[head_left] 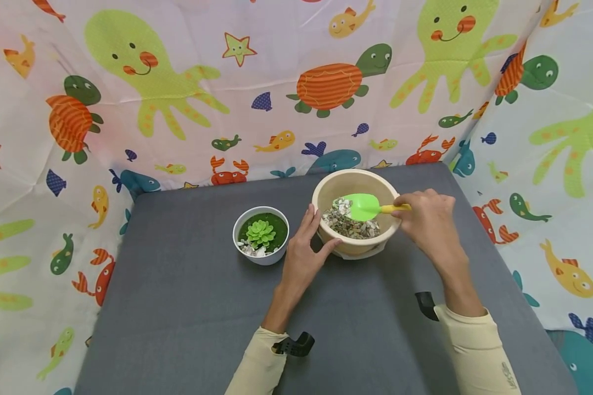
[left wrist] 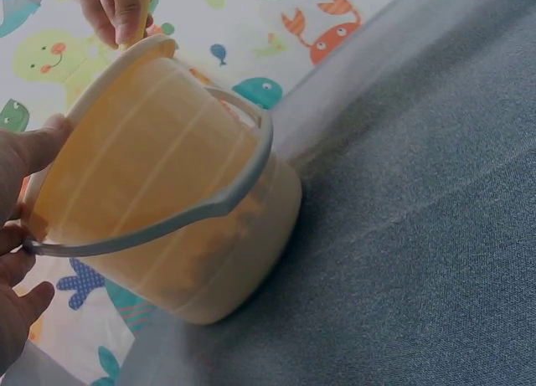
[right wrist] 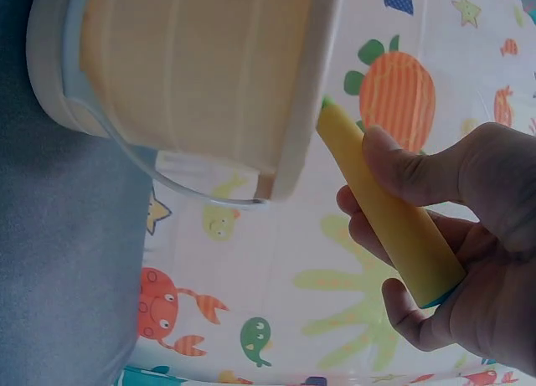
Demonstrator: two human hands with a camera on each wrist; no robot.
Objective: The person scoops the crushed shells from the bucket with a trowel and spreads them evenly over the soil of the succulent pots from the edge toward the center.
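Note:
A cream bucket (head_left: 356, 248) with a pale grey handle (left wrist: 209, 206) stands upright on the table, mixed small gravel (head_left: 358, 227) lying inside. My left hand (head_left: 303, 255) touches its rim at the left front, thumb and fingers spread along the edge. From the right, my right hand (head_left: 429, 222) grips the yellow handle (right wrist: 389, 206) of a toy shovel. The shovel's green blade (head_left: 364, 207) is inside the bucket's mouth, over the gravel, with whitish pebbles (head_left: 343, 206) at its tip. In the right wrist view the bucket wall hides the blade.
Left of the bucket sits a small white pot (head_left: 263, 260) holding a green artificial succulent (head_left: 261, 234) and white stones (head_left: 249, 249). A dark grey cloth covers the table (head_left: 202, 318). Sea-animal printed curtains (head_left: 272, 60) stand behind and on both sides, close to the bucket's back.

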